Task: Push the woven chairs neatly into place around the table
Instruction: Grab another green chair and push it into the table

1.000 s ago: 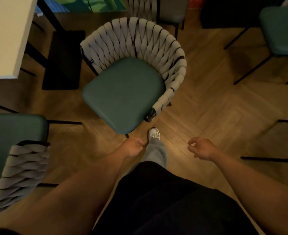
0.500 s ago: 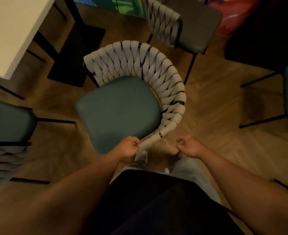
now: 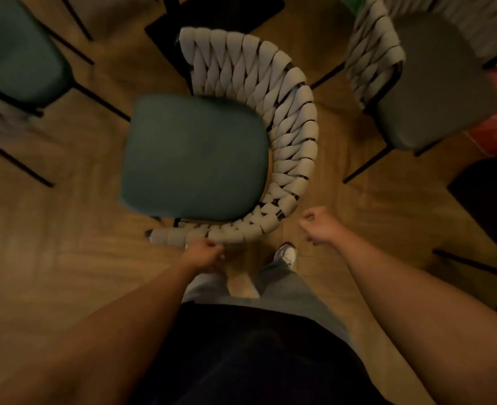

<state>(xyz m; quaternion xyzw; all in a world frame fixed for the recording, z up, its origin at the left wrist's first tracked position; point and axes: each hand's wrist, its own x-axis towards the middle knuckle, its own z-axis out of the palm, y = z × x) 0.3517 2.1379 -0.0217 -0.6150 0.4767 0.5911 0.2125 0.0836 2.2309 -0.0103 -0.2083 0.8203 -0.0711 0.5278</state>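
A woven chair (image 3: 294, 133) with a teal seat and a curved pale braided back stands right in front of me. My left hand (image 3: 205, 257) is closed on the near end of the braided back, at its lower edge. My right hand (image 3: 319, 225) is a loose fist just right of the chair back, apart from it and holding nothing. The black table base (image 3: 221, 16) lies on the floor beyond the chair; the tabletop is out of view.
A second woven chair (image 3: 434, 83) with a dark seat stands at the right rear. Another teal chair (image 3: 16, 51) sits at the left rear, its black legs splayed over the wooden floor. My shoe (image 3: 285, 255) is below the chair back. Black furniture (image 3: 493, 200) at right.
The chair has swung round so its back now curves toward me. My left hand keeps its hold on the back's end. My view has dropped lower; the tabletop has left the frame.
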